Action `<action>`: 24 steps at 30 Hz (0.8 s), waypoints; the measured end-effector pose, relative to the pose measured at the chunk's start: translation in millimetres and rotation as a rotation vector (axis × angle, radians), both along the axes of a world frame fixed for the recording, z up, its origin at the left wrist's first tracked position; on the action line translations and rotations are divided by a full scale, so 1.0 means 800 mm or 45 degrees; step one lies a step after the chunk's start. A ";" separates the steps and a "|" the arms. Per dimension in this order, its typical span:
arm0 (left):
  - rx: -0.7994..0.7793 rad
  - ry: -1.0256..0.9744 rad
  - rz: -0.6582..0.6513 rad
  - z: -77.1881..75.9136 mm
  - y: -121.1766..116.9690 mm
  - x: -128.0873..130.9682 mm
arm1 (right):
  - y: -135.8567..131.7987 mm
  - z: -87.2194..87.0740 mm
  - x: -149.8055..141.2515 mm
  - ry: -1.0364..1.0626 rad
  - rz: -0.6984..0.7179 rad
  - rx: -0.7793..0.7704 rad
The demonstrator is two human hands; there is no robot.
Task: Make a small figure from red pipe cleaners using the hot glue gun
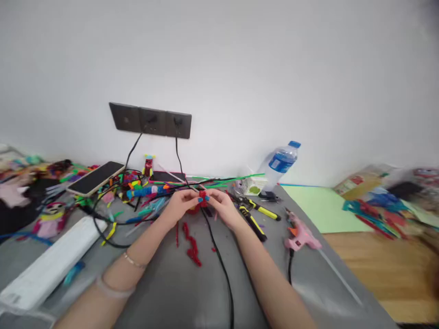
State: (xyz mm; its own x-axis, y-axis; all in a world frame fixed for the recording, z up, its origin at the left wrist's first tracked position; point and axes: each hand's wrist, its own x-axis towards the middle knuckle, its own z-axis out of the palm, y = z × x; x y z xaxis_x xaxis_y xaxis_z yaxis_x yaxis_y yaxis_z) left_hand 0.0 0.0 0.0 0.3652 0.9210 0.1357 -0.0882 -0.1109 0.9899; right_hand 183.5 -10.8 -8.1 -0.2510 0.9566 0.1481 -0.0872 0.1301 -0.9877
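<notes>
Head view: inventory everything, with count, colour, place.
Wall: one, white, back
Wall panels: three, dark, left
Table: one, grey, centre
Held piece: one, red, centre
Crinkled strip: one, red, centre
Tool handles: two, yellow-black, right
Glue gun: one, pink, right
Bottle: one, clear, back
Box: one, white, beside bottle
Flat devices: two, black, left
Long bar: one, white, left
Cords: several, black, centre
Craft pieces: many, multicoloured, left
Sheet: one, green, right
Packets: unclear, mixed, right
Wooden surface: one, brown, right
Left hand: one, blue nails, centre
Right hand: one, blue nails, centre
</notes>
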 end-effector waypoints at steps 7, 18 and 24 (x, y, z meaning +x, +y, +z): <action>-0.036 -0.038 0.008 -0.003 0.003 0.002 | -0.002 0.007 -0.003 -0.054 -0.026 -0.038; -0.075 -0.080 0.019 0.001 -0.001 0.003 | -0.006 0.012 -0.003 -0.058 -0.021 -0.067; -0.089 -0.089 0.022 0.000 0.000 0.002 | -0.006 0.013 -0.003 -0.059 -0.025 -0.071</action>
State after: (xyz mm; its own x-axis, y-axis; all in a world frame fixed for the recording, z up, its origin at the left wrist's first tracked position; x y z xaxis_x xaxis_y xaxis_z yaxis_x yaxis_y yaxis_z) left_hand 1.9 0.1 -0.1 0.3411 0.9352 0.0957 -0.1557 -0.0442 0.9868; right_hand 181.1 -15.8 2.6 -0.2374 0.9679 0.0830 -0.0389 0.0759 -0.9964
